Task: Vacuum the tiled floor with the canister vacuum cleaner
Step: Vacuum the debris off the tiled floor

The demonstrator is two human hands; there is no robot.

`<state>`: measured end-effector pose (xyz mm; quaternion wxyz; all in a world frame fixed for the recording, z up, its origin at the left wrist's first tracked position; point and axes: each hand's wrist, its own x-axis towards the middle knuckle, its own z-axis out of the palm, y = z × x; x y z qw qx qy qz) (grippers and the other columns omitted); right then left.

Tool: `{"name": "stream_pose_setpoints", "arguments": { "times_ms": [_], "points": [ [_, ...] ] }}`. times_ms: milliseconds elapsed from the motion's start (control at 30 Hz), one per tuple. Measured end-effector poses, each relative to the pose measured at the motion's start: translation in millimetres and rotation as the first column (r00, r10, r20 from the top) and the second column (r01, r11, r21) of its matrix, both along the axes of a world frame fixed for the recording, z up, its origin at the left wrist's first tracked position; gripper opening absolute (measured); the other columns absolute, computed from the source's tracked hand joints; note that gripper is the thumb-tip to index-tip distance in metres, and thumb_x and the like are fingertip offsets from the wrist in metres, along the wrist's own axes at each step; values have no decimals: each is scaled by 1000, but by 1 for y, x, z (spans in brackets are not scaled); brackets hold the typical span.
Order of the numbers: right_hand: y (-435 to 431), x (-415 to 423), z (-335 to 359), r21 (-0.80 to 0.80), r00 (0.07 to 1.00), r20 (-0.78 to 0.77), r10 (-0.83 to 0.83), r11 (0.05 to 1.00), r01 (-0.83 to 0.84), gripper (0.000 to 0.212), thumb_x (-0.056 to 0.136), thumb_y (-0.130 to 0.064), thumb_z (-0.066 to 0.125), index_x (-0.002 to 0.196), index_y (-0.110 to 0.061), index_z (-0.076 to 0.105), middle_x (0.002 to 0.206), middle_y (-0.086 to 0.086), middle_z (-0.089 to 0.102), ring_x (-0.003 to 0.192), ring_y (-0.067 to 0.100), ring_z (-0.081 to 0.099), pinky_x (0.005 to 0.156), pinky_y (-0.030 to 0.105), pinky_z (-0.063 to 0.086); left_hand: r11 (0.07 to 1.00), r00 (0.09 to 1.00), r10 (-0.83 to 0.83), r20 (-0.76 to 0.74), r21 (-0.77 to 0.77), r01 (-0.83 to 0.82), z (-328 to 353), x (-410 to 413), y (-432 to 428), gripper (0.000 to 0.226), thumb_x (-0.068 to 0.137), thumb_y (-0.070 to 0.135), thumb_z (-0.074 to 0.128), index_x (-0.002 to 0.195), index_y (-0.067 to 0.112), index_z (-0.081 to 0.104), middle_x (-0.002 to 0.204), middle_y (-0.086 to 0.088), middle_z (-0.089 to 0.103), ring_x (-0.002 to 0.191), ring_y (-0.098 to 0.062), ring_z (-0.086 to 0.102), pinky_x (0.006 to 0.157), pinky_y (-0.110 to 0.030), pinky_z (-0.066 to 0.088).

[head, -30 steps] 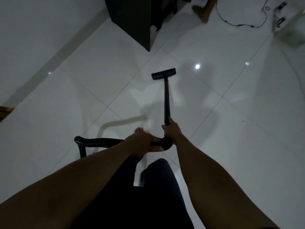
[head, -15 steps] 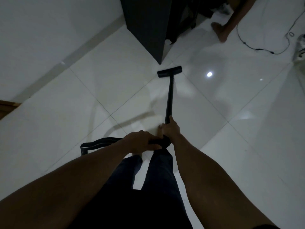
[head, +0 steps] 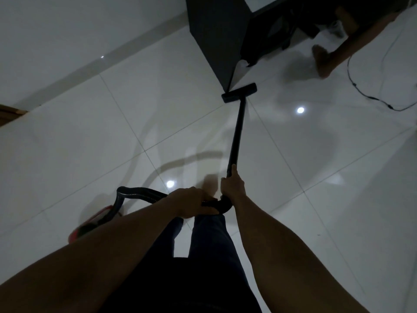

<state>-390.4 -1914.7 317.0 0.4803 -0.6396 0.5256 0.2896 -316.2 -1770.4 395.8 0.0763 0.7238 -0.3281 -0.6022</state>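
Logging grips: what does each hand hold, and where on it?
The right hand grips the wand at its top; left hand grips the hose behind the bend.

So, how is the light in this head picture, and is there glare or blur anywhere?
Head view: dim and underexposed overall; the glossy tiled floor shows small bright glare spots and a faint curved shadow of the hose; the red canister at lower left looks smeared and soft.

Home: glossy tiled floor, bare feet
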Motion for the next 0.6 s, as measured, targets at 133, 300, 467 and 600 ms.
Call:
{"name": "stream_pose_setpoints", "arguments": {
  "times_ms": [133, 300, 467, 600],
  "points": [
    [-1, 5, 6, 37, 1000, 12, -14, 999, 13, 78, 101, -16, 49, 165, -34, 8, 145, 16, 53, 73, 13, 56, 57, 27, 47, 1000, 1000, 23, 17, -18, -22, 3, -1, 5, 50, 88, 67, 52, 132, 44, 57, 109, 6, 70, 95, -12, 65, 88, -33, 51],
    [7, 14, 13, 19, 999, 32, 19, 1000, -19, 75, 104, -16, 48, 166, -29, 8, 148, 18, 51, 91, 23, 55, 74, 28, 42, 997, 992, 81, 99, -9, -80, 1, -3, 24, 53, 82, 77, 48, 130, 55, 53, 102, 13, 70, 90, -10, 66, 86, -36, 53],
    [38, 14, 22, -9, 999, 36, 40, 999, -39, 73, 103, -16, 44, 166, -28, 9, 150, 15, 50, 78, 16, 53, 58, 26, 38, 995, 975, 96, 199, -26, -93, 17, -7, 57, 52, 87, 72, 48, 135, 53, 49, 90, 15, 65, 81, -7, 61, 79, -29, 50],
    [81, 3, 27, -18, 1000, 19, 20, 1000, -19, 72, 103, -14, 45, 165, -31, 13, 150, 13, 50, 71, 12, 48, 48, 22, 34, 994, 968, 92, 233, -75, -77, 27, -23, 101, 46, 92, 65, 49, 136, 52, 47, 108, 13, 70, 95, -9, 63, 87, -34, 51]
  ]
}}
